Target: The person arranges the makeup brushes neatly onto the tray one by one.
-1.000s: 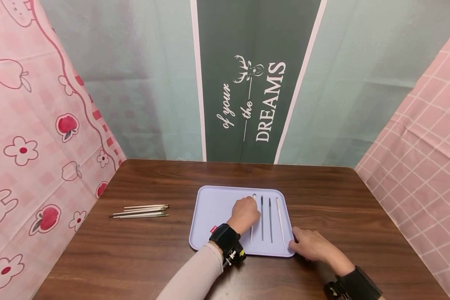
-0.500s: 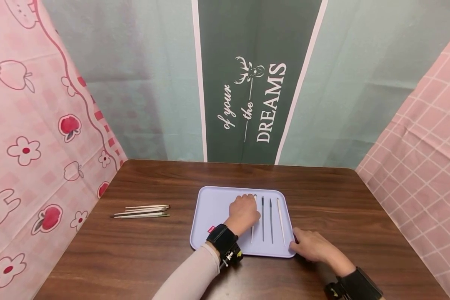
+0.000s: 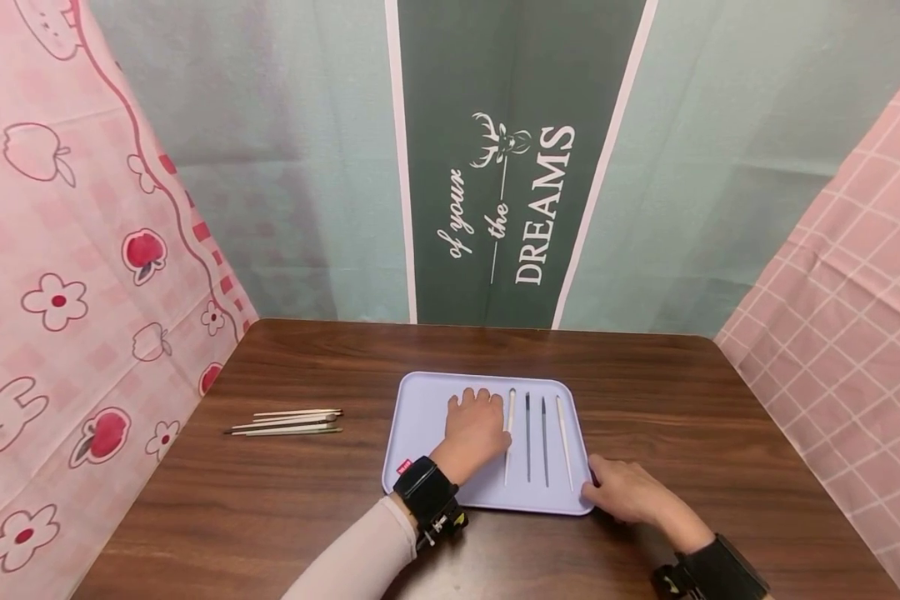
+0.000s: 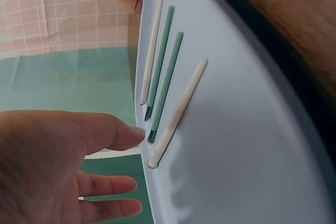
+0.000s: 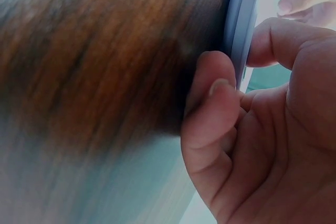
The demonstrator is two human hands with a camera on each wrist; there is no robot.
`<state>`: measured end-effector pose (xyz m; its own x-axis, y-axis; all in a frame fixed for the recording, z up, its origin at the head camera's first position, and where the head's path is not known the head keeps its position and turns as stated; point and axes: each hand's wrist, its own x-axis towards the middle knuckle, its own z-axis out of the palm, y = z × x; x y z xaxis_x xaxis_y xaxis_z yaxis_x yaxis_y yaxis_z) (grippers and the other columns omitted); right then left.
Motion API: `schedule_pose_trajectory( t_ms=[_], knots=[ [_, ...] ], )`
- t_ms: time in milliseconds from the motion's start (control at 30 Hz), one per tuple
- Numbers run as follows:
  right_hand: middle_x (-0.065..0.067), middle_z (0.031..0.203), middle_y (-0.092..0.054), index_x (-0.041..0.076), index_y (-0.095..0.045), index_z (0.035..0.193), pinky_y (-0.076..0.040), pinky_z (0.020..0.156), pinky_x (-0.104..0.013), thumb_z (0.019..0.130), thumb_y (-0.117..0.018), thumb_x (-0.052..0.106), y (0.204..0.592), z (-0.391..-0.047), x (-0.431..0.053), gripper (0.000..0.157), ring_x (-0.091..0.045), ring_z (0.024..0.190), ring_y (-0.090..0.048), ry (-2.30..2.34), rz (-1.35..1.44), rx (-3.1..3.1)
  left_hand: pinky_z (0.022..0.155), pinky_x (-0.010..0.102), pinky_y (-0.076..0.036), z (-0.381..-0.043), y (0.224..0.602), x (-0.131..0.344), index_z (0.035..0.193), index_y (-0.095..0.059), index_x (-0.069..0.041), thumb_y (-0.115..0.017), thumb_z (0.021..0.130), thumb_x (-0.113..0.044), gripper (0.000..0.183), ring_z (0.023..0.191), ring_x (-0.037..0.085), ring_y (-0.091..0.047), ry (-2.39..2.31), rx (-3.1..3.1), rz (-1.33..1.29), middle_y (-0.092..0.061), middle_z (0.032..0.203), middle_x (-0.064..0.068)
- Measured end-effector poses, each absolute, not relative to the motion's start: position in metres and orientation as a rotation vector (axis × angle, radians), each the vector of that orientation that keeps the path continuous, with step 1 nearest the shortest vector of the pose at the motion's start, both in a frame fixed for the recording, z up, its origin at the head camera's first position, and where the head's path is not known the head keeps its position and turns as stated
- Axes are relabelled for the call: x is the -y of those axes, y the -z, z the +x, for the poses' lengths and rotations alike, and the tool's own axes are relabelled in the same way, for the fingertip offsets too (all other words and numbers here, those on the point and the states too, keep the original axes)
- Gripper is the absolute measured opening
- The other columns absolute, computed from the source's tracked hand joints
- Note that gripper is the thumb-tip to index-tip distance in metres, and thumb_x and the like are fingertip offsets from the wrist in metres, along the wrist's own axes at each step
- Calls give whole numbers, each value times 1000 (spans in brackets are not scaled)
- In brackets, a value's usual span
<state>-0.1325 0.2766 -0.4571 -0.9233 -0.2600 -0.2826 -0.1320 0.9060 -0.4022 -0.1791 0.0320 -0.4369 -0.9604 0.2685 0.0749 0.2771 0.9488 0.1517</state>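
Observation:
A lavender tray (image 3: 423,408) lies on the table with a row of slim brushes on its right half: a white brush (image 3: 511,410), a grey brush (image 3: 528,442), another grey brush (image 3: 545,446) and a white brush (image 3: 565,442) near the right rim. My left hand (image 3: 476,429) hovers over the tray just left of the first white brush, fingers spread and holding nothing. The left wrist view shows that brush (image 4: 179,111) lying free of the hand (image 4: 52,150). At the tray's right front corner my right hand (image 3: 622,490) pinches the rim (image 5: 247,30), thumb on top, fingers curled below.
On the table's left, several more brushes (image 3: 292,423) lie in a loose sideways bundle. A small red label (image 3: 404,467) is on the tray's front left. Hanging cloths (image 3: 330,167) enclose the wooden table (image 3: 345,533) at the back and sides.
My left hand has let go of the left-most white brush, moved left off it and spread its fingers. The brush stays on the tray. My right hand keeps its hold on the rim.

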Motion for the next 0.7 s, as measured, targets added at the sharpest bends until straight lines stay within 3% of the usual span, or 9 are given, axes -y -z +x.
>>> schedule_pose_trajectory(
  t_ms=[233,700],
  knots=[
    [-2,66,-51,12,-49,84,-42,46,-31,87,-66,22,452,-130,-271,19,-17,48,-52,531,-222,-2743,104,55,-40,-169,434,-17,118,-68,-8,-76,86,-41,46,113,30,-56,196,3012,-480,-66,113,8],
    [-2,66,-51,12,-49,83,-41,46,-31,87,-65,21,452,-129,-272,19,-17,48,-52,513,-236,-2763,107,60,-37,-158,427,13,120,-66,-6,-76,86,-41,50,118,33,-55,211,2973,-444,-65,122,10]
  ],
)
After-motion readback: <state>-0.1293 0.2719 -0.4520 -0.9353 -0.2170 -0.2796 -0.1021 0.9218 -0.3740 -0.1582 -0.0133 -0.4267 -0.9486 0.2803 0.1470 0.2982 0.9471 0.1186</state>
